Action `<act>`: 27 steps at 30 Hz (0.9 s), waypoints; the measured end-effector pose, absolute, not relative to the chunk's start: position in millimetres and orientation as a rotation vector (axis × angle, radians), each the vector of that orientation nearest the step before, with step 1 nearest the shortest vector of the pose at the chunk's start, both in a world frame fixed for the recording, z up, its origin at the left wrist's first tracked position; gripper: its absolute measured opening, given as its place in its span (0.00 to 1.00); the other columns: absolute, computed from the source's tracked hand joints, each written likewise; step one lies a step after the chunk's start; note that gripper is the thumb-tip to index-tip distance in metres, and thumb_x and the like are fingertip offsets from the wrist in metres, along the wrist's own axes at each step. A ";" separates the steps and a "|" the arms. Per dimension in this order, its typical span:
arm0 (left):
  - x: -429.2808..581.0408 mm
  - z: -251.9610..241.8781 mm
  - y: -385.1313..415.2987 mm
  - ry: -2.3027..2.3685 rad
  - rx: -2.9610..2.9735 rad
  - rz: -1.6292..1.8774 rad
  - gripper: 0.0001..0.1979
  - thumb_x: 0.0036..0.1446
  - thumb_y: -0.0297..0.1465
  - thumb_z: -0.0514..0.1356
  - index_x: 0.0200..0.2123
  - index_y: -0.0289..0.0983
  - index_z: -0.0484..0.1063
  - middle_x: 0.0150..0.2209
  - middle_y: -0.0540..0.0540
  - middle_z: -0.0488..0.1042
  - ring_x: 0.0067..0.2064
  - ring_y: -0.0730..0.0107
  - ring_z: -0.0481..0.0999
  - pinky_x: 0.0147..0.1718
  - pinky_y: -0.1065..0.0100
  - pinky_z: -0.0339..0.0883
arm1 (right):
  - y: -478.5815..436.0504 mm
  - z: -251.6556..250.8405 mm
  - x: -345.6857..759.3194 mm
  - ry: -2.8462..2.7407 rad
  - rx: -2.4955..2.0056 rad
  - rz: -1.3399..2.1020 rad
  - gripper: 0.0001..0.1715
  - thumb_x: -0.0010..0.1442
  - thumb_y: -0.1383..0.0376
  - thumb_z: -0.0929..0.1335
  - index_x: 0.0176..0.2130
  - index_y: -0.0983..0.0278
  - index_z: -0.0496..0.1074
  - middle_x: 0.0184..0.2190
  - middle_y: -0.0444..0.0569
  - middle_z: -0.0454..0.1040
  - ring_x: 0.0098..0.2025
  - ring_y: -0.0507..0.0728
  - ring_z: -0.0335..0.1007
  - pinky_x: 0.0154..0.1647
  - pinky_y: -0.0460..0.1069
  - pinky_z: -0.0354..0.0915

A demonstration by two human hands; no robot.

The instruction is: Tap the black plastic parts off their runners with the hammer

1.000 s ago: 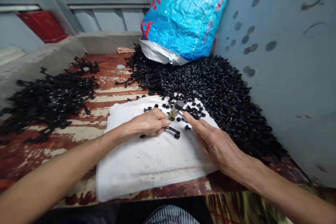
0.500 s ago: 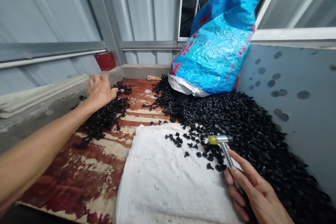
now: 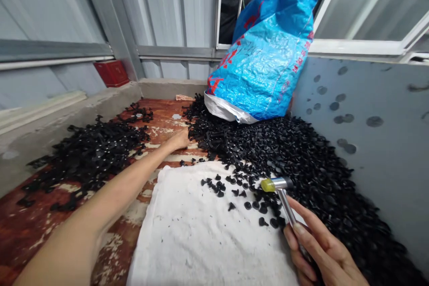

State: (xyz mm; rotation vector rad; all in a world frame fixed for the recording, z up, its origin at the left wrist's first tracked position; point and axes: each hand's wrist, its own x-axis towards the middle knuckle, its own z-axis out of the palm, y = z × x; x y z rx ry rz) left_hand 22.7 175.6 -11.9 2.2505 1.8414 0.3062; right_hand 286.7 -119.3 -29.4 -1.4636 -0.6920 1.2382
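My right hand (image 3: 317, 250) is closed round the metal handle of a small hammer (image 3: 280, 193) with a yellow tip, held over the white cloth (image 3: 201, 241) at the lower right. My left hand (image 3: 177, 139) is stretched forward to the left edge of the big heap of small black plastic parts (image 3: 301, 161); its fingers are tucked into the parts and hidden. A few loose black pieces (image 3: 231, 192) lie on the cloth near the hammer head.
A second pile of black strips (image 3: 90, 152) lies at the left on the worn red bench (image 3: 27, 232). A blue sack (image 3: 268, 49) leans against the window behind the heap. A grey board (image 3: 375, 152) walls the right side; a red box (image 3: 112, 73) sits at the back left.
My left hand has swung from the left pile across to the edge of the big heap. The right hand with the hammer has stayed almost in place.
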 end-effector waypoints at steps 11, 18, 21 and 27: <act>49.4 -10.4 56.7 1.264 2.763 0.384 0.20 0.66 0.34 0.44 0.55 0.36 0.66 0.60 0.37 0.67 0.64 0.56 0.60 0.61 0.53 0.54 | -120.0 -33.7 284.5 -0.688 -1.296 1.227 0.35 0.54 0.51 0.74 0.58 0.54 0.67 0.24 0.40 0.65 0.17 0.46 0.50 0.09 0.39 0.54; 36.6 -34.7 -41.6 1.060 2.824 0.061 0.29 0.68 0.40 0.44 0.68 0.35 0.54 0.70 0.36 0.52 0.71 0.53 0.46 0.66 0.47 0.47 | -120.9 -37.5 292.5 -0.728 -1.215 1.260 0.36 0.54 0.51 0.74 0.59 0.54 0.65 0.25 0.38 0.65 0.17 0.46 0.50 0.09 0.39 0.55; 5.2 -42.0 -74.9 1.025 2.946 0.241 0.29 0.66 0.37 0.47 0.69 0.39 0.51 0.69 0.38 0.56 0.70 0.53 0.51 0.65 0.48 0.51 | -121.4 -36.0 292.1 -0.735 -1.211 1.268 0.37 0.54 0.51 0.74 0.59 0.55 0.64 0.25 0.38 0.65 0.17 0.46 0.50 0.09 0.39 0.54; -9.6 -20.0 -101.3 0.981 2.959 0.338 0.21 0.63 0.31 0.51 0.58 0.45 0.69 0.52 0.45 0.78 0.54 0.59 0.74 0.60 0.55 0.61 | -120.5 -35.7 290.8 -0.728 -1.222 1.273 0.38 0.52 0.51 0.75 0.58 0.55 0.65 0.24 0.38 0.65 0.17 0.46 0.50 0.09 0.39 0.54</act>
